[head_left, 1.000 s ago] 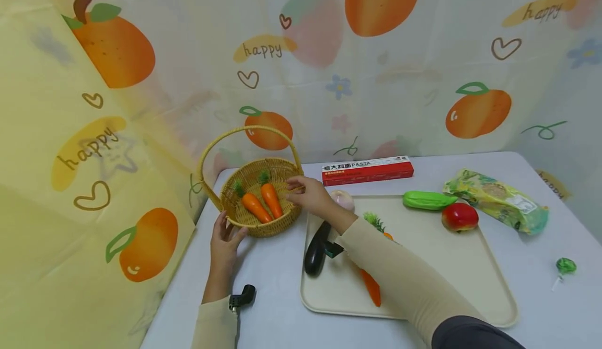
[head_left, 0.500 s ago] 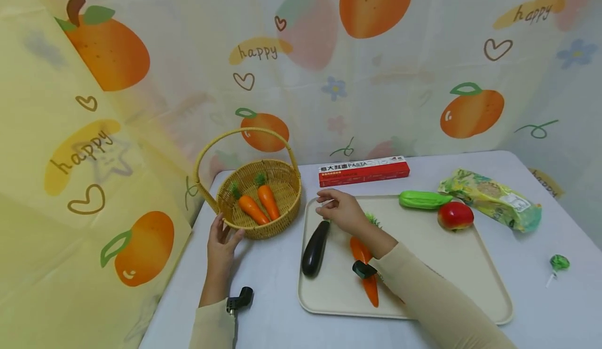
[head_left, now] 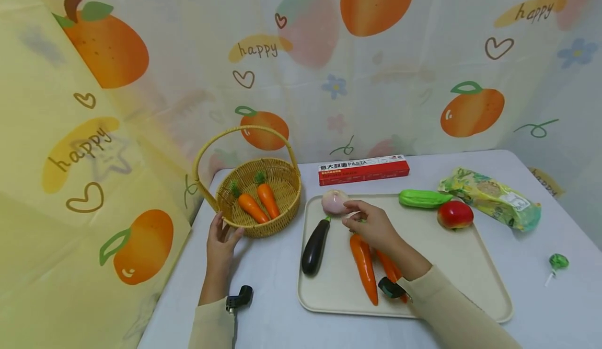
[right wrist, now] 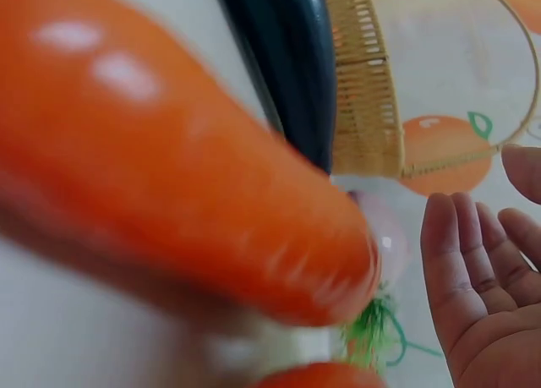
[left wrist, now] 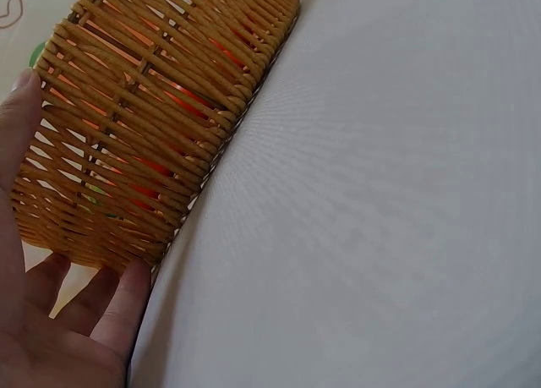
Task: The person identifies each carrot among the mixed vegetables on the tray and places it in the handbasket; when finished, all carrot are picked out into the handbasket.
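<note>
Two carrots point(head_left: 252, 208) lie in the wicker basket point(head_left: 277, 225) with its arched handle. My left hand point(head_left: 221, 249) touches the basket's outer wall at the front left, thumb and fingers spread along the weave point(left wrist: 127, 143). Over the tray point(head_left: 447, 265), my right hand point(head_left: 376, 229) holds nothing, its fingers loosely bent. It hovers above the leafy ends of two more carrots point(head_left: 363, 270), and one carrot point(right wrist: 186, 168) looms large in the right wrist view. A pinkish garlic bulb point(head_left: 334, 201) is just beyond the fingertips. Left of the carrots lies a dark eggplant point(head_left: 315, 247).
A green ridged gourd point(head_left: 423, 199) and a red mango-like fruit point(head_left: 455, 214) lie at the tray's back right. Behind the tray is a red pasta box point(head_left: 363, 171). A yellow-green printed packet point(head_left: 491, 200) and a green lollipop point(head_left: 558, 262) lie on the right.
My right hand has moved from the basket's right rim, back to the right, over the tray's carrots. The garlic bulb is uncovered again. My left hand stays at the basket.
</note>
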Available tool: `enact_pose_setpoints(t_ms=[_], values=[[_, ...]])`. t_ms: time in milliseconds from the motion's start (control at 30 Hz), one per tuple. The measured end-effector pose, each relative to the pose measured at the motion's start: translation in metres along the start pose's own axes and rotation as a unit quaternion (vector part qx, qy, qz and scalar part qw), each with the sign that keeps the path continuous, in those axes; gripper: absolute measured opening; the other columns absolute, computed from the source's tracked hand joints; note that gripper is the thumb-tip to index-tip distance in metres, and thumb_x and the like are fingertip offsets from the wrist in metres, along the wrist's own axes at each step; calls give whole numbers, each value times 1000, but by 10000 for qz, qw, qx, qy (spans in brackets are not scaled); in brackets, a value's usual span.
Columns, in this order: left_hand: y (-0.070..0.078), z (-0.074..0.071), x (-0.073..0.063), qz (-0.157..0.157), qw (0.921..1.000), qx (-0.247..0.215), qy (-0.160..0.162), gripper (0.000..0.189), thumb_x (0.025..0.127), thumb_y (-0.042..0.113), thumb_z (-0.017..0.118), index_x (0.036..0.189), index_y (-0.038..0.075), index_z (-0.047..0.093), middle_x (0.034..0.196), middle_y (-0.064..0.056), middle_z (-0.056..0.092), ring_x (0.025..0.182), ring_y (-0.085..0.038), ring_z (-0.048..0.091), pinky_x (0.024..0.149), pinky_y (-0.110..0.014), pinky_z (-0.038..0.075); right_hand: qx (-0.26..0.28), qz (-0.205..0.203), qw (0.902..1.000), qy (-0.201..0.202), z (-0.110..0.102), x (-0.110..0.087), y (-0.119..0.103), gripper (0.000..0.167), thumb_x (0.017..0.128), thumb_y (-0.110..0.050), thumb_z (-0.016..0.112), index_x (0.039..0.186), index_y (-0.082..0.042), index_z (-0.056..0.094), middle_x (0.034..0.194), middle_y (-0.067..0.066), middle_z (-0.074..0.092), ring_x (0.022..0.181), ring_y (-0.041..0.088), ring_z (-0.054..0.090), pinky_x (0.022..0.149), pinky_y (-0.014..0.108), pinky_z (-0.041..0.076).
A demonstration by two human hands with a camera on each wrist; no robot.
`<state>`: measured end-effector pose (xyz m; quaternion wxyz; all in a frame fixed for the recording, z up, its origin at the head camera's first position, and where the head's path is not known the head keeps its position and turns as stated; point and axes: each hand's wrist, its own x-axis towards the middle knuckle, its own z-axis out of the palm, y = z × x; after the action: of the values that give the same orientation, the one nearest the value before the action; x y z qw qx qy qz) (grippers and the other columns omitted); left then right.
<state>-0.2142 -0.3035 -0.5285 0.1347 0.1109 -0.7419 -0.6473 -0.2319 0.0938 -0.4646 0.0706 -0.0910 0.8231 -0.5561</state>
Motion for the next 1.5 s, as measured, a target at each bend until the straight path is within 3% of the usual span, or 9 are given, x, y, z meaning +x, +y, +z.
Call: enact_pose_setpoints(t_ms=[133, 400, 800, 1133, 1333, 1500], values=[[-5, -1, 1, 42, 9999, 87, 31, 85, 85, 28, 77, 153, 29, 28, 160, 0, 19, 141, -20, 29, 110, -42, 32, -120, 88, 9999, 34, -9, -11, 7, 47, 91, -23, 70, 134, -12, 56, 119, 4, 63, 99, 20, 60, 80, 31, 55], [-4, 1, 2, -45, 10000, 13, 63, 84, 84, 28, 77, 153, 31, 29, 160, 2, 19, 141, -19, 29, 110, -42, 33, -166, -36, 9996, 239, -31, -29, 20, 43, 91, -17, 70, 131, -7, 57, 116, 9, 63, 96, 23, 62, 74, 29, 56], [-5, 1, 2, -50, 10000, 54, 33, 85, 84, 28, 78, 153, 30, 28, 160, -1, 20, 141, -21, 29, 110, -41, 33, -669, 310, 9963, 450, -51, -56, 38, 49, 92, -24, 69, 135, -6, 54, 120, 10, 63, 100, 24, 61, 78, 32, 54], [-4, 0, 2, -57, 10000, -50, 42, 84, 85, 24, 77, 153, 28, 29, 160, -1, 19, 142, -20, 28, 110, -41, 32, -720, 635, 9946, 393, -55, -64, 50, 54, 90, -25, 71, 135, -3, 52, 120, 12, 61, 96, 23, 61, 69, 30, 55], [-6, 0, 2, -9, 9999, 82, 90, 84, 84, 29, 78, 153, 30, 29, 159, -1, 21, 141, -21, 29, 110, -42, 33, -701, 993, 9922, 282, -56, -62, 51, 62, 87, -29, 75, 138, -4, 49, 123, 14, 58, 95, 23, 61, 70, 30, 57], [-7, 1, 3, -1, 9999, 132, 57, 85, 84, 30, 77, 153, 31, 28, 159, 0, 20, 141, -21, 29, 110, -41, 33, -602, 1055, 9925, 99, -55, -61, 52, 67, 83, -28, 79, 138, -3, 49, 124, 15, 57, 94, 22, 61, 70, 31, 57]])
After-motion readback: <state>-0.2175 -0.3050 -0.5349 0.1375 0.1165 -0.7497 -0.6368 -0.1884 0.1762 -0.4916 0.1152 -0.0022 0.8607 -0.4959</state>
